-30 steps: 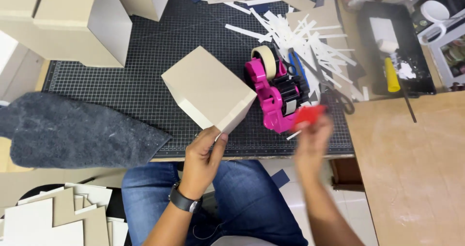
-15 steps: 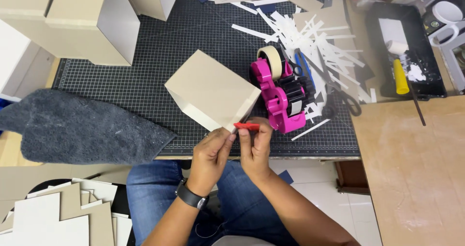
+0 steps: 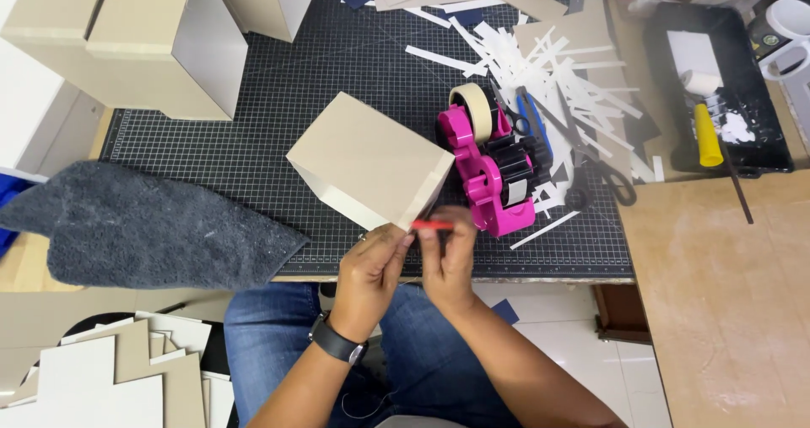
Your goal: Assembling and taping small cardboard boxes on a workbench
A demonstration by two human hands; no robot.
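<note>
Just below the frame's centre, the left hand (image 3: pixel 375 259) and right hand (image 3: pixel 449 255) pinch a small red strip (image 3: pixel 432 224) between their fingers, held at the near corner of the beige box (image 3: pixel 367 162) beside the pink tape dispenser (image 3: pixel 494 171) on the desk (image 3: pixel 278 107), seemingly to work that edge.

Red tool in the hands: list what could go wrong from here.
If the small red tool is a blade, the left hand and right hand pinch it closely, so a slip may nick fingers. The beige box sits against the pink tape dispenser; a nudge may shift both.
</note>
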